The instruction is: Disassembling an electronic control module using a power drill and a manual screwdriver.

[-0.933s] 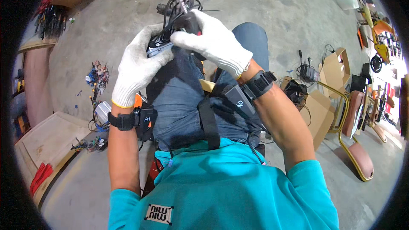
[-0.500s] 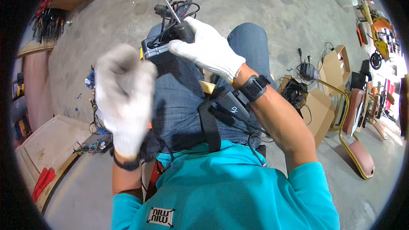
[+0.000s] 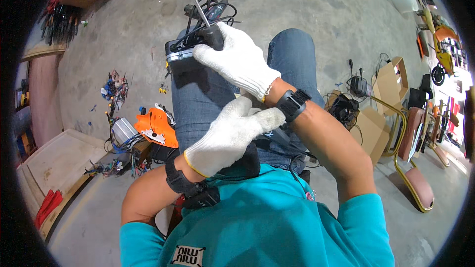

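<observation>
— Two knitted white cotton gloves, is that right?

— Yes. The right hand [image 3: 237, 62] is curled around the black handle of a screwdriver [image 3: 205, 24], fingers closed tight on the grip; its thin, shiny metal shaft slants up and away. The handle sits against a boxy black electronic unit [image 3: 180, 57] with a ribbed silver edge, resting on the person's left knee on blue denim.

— And the wires?

— A tangle of glossy black cables [image 3: 210, 10] sprouts from the unit's far end.

— The other hand?

— The left hand [image 3: 230, 136] holds nothing; its fingers are loosely bent, fingertips touching the black strap [image 3: 293, 105] on the right wrist.

— Anything beside them?

— On the rough concrete floor, an orange moulded plastic cover [image 3: 156, 127] lies beside a small grey metal box [image 3: 122, 131] amid coloured wire scraps.
</observation>
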### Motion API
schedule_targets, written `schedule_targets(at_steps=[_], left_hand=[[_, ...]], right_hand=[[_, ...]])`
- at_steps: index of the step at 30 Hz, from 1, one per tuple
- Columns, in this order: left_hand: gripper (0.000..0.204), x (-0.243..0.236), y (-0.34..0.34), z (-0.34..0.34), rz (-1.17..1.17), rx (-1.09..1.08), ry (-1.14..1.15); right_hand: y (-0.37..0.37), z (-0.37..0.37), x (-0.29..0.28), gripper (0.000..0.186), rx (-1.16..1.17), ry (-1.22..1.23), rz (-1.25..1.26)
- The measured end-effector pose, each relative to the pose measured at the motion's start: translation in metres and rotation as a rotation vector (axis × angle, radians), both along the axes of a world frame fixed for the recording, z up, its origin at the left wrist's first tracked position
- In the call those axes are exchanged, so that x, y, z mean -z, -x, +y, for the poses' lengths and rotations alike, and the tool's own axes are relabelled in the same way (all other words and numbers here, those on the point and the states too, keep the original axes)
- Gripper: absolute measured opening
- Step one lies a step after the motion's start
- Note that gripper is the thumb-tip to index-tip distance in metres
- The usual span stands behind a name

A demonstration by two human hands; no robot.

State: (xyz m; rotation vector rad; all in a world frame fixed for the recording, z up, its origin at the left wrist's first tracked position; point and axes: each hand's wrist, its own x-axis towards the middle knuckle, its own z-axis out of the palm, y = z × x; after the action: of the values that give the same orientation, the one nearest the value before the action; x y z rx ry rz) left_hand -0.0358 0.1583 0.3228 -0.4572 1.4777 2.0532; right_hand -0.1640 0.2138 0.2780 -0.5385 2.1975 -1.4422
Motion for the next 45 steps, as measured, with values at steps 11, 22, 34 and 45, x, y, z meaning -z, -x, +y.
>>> schedule_targets(at_steps=[11, 22, 34, 45], left_hand=[[0.03, 0.018, -0.005, -0.001, -0.092, 0.057, -0.273], [0.039, 0.026, -0.002, 0.007, 0.025, 0.103, -0.127], [0.03, -0.023, 0.002, -0.013, 0.28, 0.199, 0.481], [0.019, -0.072, 0.06, 0.006, 1.017, 0.592, 1.146]], right_hand=[[-0.006, 0.003, -0.005, 0.049, -0.019, -0.1, -0.021], [0.003, 0.008, -0.006, 0.056, 0.005, 0.038, -0.225], [0.002, 0.0, -0.003, 0.052, -0.001, -0.021, -0.02], [-0.001, -0.015, -0.008, 0.054, 0.083, -0.109, -0.089]])
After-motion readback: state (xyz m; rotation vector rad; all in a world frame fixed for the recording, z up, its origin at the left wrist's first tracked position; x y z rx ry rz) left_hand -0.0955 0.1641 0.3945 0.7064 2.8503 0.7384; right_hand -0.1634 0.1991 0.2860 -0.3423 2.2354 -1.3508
